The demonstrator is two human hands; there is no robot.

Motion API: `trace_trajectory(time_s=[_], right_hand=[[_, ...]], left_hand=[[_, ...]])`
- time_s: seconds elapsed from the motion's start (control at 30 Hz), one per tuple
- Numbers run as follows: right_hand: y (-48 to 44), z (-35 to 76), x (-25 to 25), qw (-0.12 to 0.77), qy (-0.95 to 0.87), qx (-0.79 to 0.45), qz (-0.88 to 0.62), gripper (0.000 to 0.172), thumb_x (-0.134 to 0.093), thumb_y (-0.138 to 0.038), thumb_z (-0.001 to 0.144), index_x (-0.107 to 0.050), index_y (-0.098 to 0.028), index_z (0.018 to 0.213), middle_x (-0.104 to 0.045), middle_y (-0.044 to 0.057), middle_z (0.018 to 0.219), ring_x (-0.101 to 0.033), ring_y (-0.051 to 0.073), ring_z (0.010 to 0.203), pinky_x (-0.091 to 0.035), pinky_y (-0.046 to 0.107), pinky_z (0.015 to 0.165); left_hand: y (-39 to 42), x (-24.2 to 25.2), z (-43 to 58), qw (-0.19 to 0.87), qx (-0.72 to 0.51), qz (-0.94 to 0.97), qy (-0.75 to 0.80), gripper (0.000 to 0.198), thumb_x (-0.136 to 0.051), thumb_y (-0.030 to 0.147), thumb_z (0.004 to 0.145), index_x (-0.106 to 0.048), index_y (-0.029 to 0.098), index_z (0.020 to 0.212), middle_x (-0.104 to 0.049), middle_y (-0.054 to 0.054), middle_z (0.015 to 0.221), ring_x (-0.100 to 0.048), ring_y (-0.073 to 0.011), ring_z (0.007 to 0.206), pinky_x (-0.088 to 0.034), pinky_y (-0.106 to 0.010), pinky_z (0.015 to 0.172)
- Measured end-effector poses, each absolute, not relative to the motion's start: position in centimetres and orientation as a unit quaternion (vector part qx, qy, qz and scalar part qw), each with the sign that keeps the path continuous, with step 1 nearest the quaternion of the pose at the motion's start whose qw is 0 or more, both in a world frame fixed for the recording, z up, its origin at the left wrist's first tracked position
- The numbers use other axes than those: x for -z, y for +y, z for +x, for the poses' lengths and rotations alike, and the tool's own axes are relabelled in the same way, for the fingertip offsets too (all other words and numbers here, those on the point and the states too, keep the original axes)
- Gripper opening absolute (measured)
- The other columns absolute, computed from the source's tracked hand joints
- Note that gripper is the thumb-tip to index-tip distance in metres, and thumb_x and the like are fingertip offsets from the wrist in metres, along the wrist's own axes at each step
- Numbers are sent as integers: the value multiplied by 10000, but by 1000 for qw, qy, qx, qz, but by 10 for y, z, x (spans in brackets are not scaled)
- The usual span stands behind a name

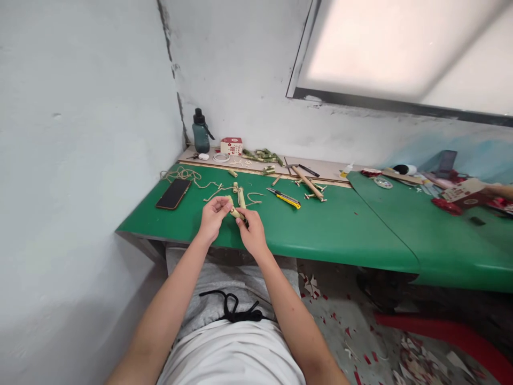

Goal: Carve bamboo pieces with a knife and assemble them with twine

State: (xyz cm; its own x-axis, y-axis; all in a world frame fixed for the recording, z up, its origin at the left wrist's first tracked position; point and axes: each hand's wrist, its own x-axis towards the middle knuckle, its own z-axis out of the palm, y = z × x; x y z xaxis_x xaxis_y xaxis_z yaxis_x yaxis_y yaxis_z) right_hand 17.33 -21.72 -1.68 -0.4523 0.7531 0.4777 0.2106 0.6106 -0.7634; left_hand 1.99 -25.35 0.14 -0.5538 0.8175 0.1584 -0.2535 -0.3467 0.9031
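Close together over the front of the green table, both my hands have their fingers closed on pale bamboo. My left hand pinches a short bamboo piece at its upper end. In my right hand is a bamboo piece that meets the left one; whether they are joined I cannot tell. Just behind the fingers lies a longer bamboo tube, with a small bamboo piece beside it. Thin twine runs across the table toward these pieces.
A phone lies left, a yellow utility knife and a hammer right. Behind stand a bottle, a small box and green bamboo pieces. At far right, another person's hand is near a red-and-white box.
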Motion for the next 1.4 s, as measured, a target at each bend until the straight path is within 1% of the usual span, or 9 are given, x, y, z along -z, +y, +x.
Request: trace_trajectory(time_s=[0.1, 0.27, 0.4, 0.57, 0.73, 0.97, 1.17, 1.23, 1.4], right_hand=[[-217, 173, 17, 434, -789, -317, -297, 364, -580, -198, 969, -745, -241, 1291, -774, 110, 1246, -642, 284, 1151, -550, 467, 1026], [-218, 174, 17, 438, -789, -319, -290, 364, -560, -192, 968, -736, -234, 1285, -771, 110, 1227, -640, 275, 1117, -546, 451, 1010], [-216, 174, 18, 440, -781, -328, -300, 357, -557, -202, 953, -730, -234, 1263, -759, 109, 1178, -642, 271, 1083, -552, 433, 976], [-213, 175, 21, 438, -773, -342, -307, 353, -545, -207, 933, -722, -244, 1237, -743, 103, 1151, -648, 267, 1064, -552, 435, 974], [-213, 176, 21, 436, -767, -354, -311, 356, -548, -230, 929, -727, -235, 1237, -747, 106, 1174, -663, 264, 1074, -550, 433, 982], [-214, 178, 17, 437, -766, -350, -316, 364, -560, -237, 938, -741, -239, 1253, -767, 98, 1170, -673, 265, 1052, -556, 434, 962], [-214, 177, 16, 449, -761, -341, -321, 353, -578, -224, 938, -746, -252, 1246, -786, 85, 1175, -681, 262, 1069, -557, 439, 988], [-214, 177, 16, 451, -759, -343, -321, 347, -592, -232, 936, -745, -248, 1247, -786, 87, 1178, -682, 262, 1067, -555, 437, 990], [-214, 177, 18, 457, -755, -349, -315, 346, -616, -240, 923, -750, -228, 1242, -784, 95, 1175, -679, 264, 1066, -550, 444, 993]], left_hand=[[-253, 0, 19, 354, -764, 304, 446, 557, -1037, 502, 578, -747, 172, 921, -754, -36, 832, -685, -137, 743, -546, -261, 706], [-253, 3, 18, 352, -772, 295, 439, 555, -1034, 478, 591, -744, 180, 959, -754, -38, 840, -686, -138, 739, -515, -242, 658], [-253, 3, 18, 348, -768, 301, 445, 551, -1032, 496, 592, -741, 182, 939, -750, -38, 844, -681, -141, 756, -527, -252, 693], [-251, 7, 19, 324, -741, 355, 469, 517, -963, 579, 691, -744, 188, 949, -753, -52, 863, -679, -158, 770, -518, -263, 682], [-249, 15, 16, 316, -711, 402, 482, 455, -871, 608, 808, -767, 182, 930, -737, -47, 823, -626, -146, 705, -484, -259, 641], [-247, 20, 14, 276, -703, 424, 500, 368, -827, 551, 878, -791, 195, 962, -753, -52, 942, -658, -165, 825, -510, -272, 774], [-251, 15, 16, 274, -685, 441, 511, 367, -775, 551, 919, -829, 189, 909, -757, -50, 826, -648, -175, 745, -499, -280, 701], [-253, 13, 17, 287, -679, 440, 512, 375, -777, 555, 913, -845, 187, 931, -778, -58, 841, -666, -181, 744, -519, -293, 710], [-253, 11, 19, 326, -685, 424, 494, 345, -890, 493, 802, -851, 190, 963, -818, -77, 955, -725, -197, 824, -572, -321, 795]])
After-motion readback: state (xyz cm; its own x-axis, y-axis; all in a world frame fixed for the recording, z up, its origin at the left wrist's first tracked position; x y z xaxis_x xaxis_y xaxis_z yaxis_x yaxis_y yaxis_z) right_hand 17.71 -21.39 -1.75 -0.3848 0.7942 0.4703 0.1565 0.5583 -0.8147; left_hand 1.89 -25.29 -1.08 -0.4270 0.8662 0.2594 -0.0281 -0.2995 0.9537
